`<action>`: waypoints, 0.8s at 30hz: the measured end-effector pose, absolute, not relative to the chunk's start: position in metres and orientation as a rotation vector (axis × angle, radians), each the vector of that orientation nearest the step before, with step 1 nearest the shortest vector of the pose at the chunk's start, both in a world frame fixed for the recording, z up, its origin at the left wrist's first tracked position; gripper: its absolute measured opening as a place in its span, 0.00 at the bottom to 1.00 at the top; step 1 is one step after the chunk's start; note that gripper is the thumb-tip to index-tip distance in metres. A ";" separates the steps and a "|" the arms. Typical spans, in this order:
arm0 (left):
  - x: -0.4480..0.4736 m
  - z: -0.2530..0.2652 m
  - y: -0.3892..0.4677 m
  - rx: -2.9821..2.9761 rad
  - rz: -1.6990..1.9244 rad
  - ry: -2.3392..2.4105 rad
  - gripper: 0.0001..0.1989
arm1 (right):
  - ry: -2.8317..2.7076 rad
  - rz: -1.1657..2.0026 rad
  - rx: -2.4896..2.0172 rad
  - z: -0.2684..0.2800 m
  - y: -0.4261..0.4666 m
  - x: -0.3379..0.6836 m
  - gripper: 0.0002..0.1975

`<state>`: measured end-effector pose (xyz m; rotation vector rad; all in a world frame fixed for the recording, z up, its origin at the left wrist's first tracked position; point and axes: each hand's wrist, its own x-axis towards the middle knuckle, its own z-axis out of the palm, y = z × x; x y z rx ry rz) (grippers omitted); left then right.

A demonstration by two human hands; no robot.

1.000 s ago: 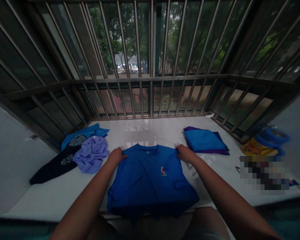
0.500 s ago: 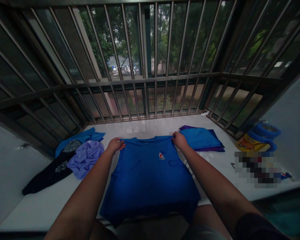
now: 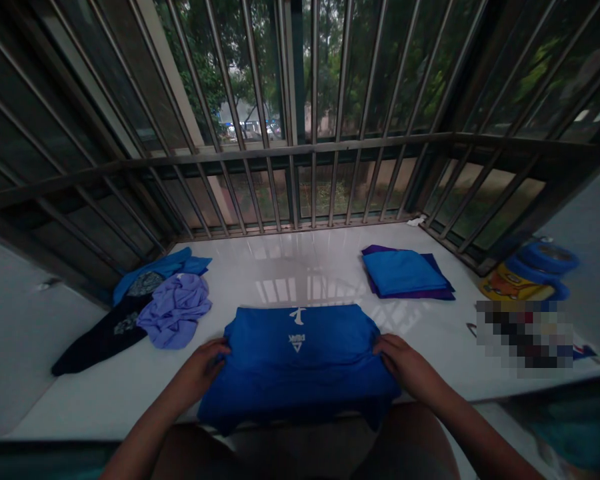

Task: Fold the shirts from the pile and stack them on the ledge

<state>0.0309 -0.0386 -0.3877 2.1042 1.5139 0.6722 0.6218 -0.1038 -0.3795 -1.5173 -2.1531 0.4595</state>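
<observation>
A blue T-shirt [image 3: 300,373] lies in front of me on the white ledge, its upper part folded down toward me so that white printing on its back shows. At its left edge, my left hand [image 3: 207,363] pinches the cloth. My right hand [image 3: 400,360] grips the opposite edge at about the same height. The shirt's lower end hangs over the near edge of the ledge, above my legs.
Folded blue and purple clothes [image 3: 405,273] lie at the right. Crumpled lilac cloth [image 3: 175,310] and a dark garment [image 3: 100,343] lie at the left. A blue-and-yellow container [image 3: 523,277] stands far right. Metal bars [image 3: 315,150] line the window behind the ledge.
Both hands have come toward me, bringing the shirt's shoulder end down over its lower part. The collar and chest emblem are now out of sight; the printed back faces up.
</observation>
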 end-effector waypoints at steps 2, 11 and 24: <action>0.027 -0.400 -0.055 2.186 0.667 1.576 0.17 | -2.170 0.424 -1.560 -0.388 -0.124 0.621 0.22; 0.088 -0.359 0.004 2.109 0.390 1.956 0.25 | -1.865 0.297 -1.995 -0.354 -0.065 0.573 0.19; 0.098 -0.358 0.107 2.075 0.133 1.846 0.08 | -2.015 0.377 -2.156 -0.358 0.032 0.561 0.14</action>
